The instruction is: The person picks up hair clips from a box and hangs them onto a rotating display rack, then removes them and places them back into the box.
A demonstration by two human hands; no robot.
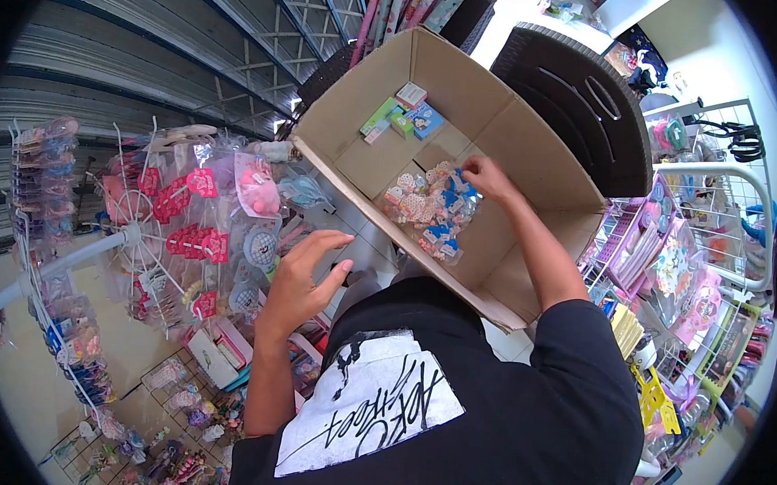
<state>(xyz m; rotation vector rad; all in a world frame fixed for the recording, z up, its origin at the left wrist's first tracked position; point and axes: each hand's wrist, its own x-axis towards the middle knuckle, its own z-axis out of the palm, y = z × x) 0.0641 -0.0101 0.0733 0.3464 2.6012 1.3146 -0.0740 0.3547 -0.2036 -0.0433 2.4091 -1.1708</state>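
Note:
An open cardboard box [357, 178] stands tilted before me, with a pile of small clear packets [421, 205] of pink, cream and blue pieces inside. My right hand [488, 179] reaches into the box at the pile's upper right edge. Its fingers are pinched at a blue-coloured packet [455, 199], and the fingertips are partly hidden. Outside the box's near left side, my left hand [308, 272] hangs in the air with thumb and fingers apart, holding nothing. Several small cartons [402, 120], green, blue and white, lie in the far left corner of the box.
At the left, a display rack [130, 236] carries hanging packs of pink accessories. Dark woven chairs [571, 103] stand behind the box. On the right, a white wire rack [721, 176] holds more packaged goods. Rolled patterned paper [410, 6] stands behind the box.

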